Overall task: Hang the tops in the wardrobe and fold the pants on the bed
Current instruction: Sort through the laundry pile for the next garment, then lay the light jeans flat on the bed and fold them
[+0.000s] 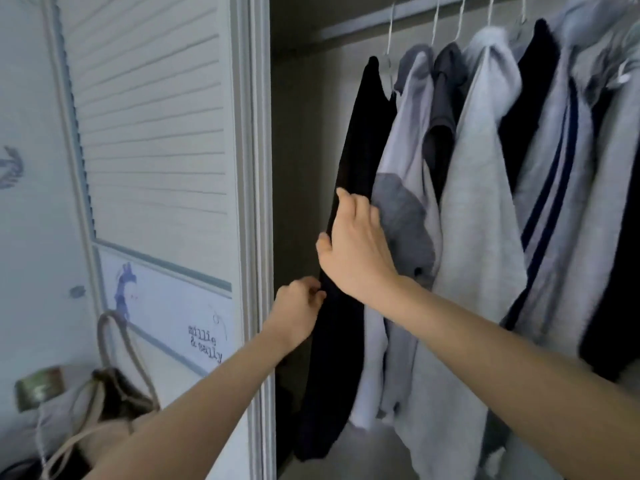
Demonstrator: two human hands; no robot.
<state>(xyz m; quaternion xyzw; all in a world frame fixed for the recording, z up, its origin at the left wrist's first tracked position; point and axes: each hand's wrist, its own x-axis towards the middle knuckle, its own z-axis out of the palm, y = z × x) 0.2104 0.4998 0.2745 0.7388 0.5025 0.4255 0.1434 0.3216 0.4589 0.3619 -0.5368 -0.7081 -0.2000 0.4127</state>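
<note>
Inside the wardrobe [304, 168], the black top [349, 202] on the rail's left end is pinched low by the left hand [298, 313] and gripped higher by the right hand [353, 247], likely to be pulled straight.

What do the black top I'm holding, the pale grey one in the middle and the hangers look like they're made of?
The black top looks like soft matte knit, probably cotton jersey: it hangs limp in long folds, without shine. The pale grey top looks like thicker heathered sweatshirt fabric, with a speckled, slightly fuzzy face. The hangers seem to be thin metal wire with a light finish: slim, pale hooks over the rail.
</note>
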